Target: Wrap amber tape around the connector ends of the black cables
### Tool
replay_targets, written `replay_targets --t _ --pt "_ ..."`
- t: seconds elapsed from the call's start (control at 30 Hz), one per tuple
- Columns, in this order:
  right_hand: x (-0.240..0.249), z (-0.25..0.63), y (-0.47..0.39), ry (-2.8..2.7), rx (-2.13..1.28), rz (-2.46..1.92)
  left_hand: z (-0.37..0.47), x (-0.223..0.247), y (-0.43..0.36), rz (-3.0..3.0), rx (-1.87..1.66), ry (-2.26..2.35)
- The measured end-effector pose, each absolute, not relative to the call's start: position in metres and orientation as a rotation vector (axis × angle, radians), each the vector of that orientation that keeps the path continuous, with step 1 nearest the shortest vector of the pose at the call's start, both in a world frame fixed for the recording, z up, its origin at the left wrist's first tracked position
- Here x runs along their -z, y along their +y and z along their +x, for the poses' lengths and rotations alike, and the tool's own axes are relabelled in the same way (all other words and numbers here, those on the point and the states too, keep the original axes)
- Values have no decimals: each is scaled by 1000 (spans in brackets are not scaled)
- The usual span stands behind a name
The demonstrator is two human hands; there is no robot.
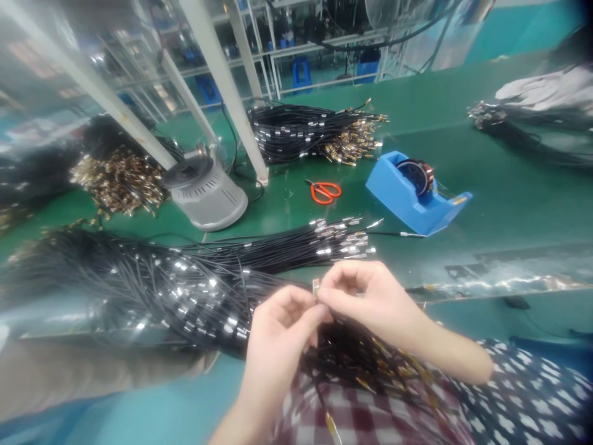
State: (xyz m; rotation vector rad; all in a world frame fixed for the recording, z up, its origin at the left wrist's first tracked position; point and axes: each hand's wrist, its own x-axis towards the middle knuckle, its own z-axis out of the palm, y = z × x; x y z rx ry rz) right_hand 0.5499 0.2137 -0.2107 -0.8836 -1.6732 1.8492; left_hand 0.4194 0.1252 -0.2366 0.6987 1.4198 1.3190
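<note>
Bare left hand (285,337) and right hand (375,300), two patterned fabrics on my wearer.
From my remote feed I get: forearms uncovered, the right one up to about the elbow; checked garment (354,413) low on the body, maroon and whitish squares, edges blurred; dark sleeve (532,395) at the right elbow, loose-looking, scattered with small irregular white patches, outlines too soft for me to name.

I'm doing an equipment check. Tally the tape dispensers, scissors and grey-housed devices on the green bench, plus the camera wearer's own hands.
Blue tape dispenser: 1
Orange-handled scissors: 1
Grey-housed device: 1
Hands: 2 (left hand, right hand)
Total: 5
</note>
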Motion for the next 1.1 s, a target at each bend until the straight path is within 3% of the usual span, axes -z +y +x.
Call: replay_targets --t 0.2,0.73,1.1 --pt "214 553 220 -1571 -1992 -856 416 239 125 646 -1334 1363" --pt "220 548 213 -1617 -1867 -854 418 235 125 585 -1414 1316" --pt "227 542 216 -1505 -2111 -593 406 237 127 613 -1300 1039"
